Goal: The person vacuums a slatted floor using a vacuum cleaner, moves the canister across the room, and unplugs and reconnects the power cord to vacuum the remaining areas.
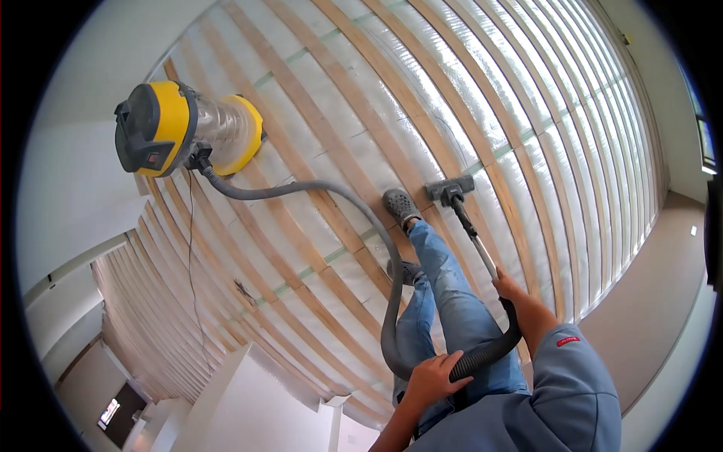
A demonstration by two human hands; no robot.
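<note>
My right hand [509, 285] is closed around the upper end of a metal vacuum cleaner wand [483, 255]. At the wand's far end, a dark floor head [449, 188] rests on the slatted floor, just beyond my shoe. Lower down, my left hand [437, 378] grips the grey corrugated vacuum hose [376, 226] in front of my thighs. That hose loops from the wand past my legs to the yellow and black vacuum cleaner [172, 128], which has a clear drum and stands at the upper left.
Wooden battens [331, 154] run in rows over silvery sheeting [422, 105] across the floor. A thin black cable [193, 279] trails from the vacuum cleaner. White walls [248, 407] stand at the lower left. My grey clog [399, 205] is on the floor close to the floor head.
</note>
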